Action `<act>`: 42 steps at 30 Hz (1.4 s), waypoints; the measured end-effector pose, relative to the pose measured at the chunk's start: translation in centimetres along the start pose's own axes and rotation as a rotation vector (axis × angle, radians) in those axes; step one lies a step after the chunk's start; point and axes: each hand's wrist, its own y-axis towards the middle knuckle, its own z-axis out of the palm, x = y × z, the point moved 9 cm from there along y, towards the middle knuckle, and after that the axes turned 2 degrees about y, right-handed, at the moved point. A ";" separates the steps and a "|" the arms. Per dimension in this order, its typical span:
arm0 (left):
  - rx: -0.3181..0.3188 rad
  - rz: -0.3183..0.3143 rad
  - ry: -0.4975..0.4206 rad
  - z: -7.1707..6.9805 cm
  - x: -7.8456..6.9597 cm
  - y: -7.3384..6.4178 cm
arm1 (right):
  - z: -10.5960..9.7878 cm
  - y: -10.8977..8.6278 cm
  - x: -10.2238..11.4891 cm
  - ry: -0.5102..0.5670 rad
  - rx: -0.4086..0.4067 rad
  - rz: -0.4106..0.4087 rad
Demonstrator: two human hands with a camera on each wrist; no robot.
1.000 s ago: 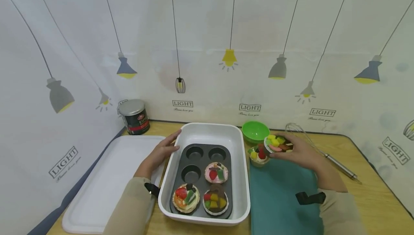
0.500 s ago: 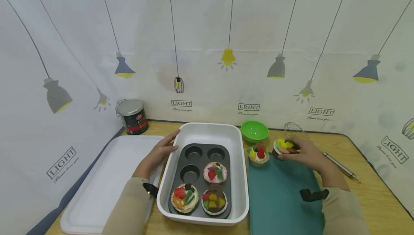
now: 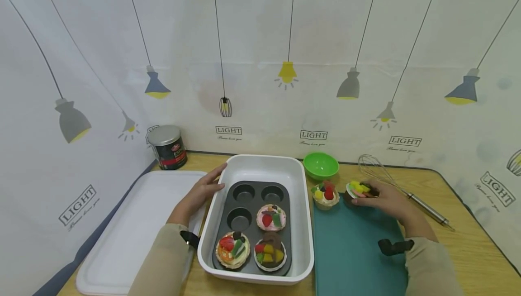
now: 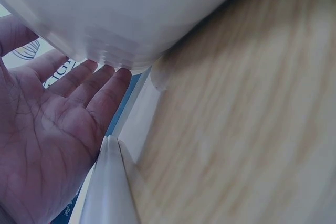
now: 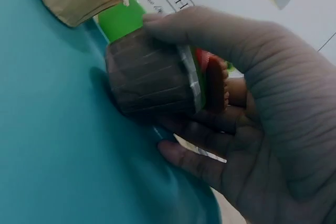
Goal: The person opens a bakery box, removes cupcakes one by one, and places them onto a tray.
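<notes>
One right hand (image 3: pixel 388 201) pinches a ridged cupcake (image 5: pixel 147 80); one outstretched left hand (image 3: pixel 198 196) touches a smooth tub (image 3: pixel 264 170).

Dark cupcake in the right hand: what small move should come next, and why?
Probably settle the dark cupcake onto the teal board and loosen the right hand: it is gripped topping up at the board's far end, beside the pale cupcake, though whether its base touches is unclear.

Wooden table (image 3: pixel 472 250) beneath white tray (image 3: pixel 138 232), white pan (image 3: pixel 266 169), teal tray (image 3: pixel 358 250), green bowl (image 3: pixel 321 165), whisk (image 3: pixel 427 208), canister (image 3: pixel 168 147)
</notes>
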 end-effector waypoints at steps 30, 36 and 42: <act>-0.006 -0.001 0.003 0.0 -0.1 0.0 | 1.5 0.3 -0.9 0.109 0.018 -0.081; -0.012 -0.003 0.017 -0.1 0.0 0.0 | 1.5 0.1 -0.7 0.080 0.029 -0.044; -0.008 -0.001 0.017 0.0 0.0 0.0 | 1.4 0.1 -0.9 0.070 0.015 -0.034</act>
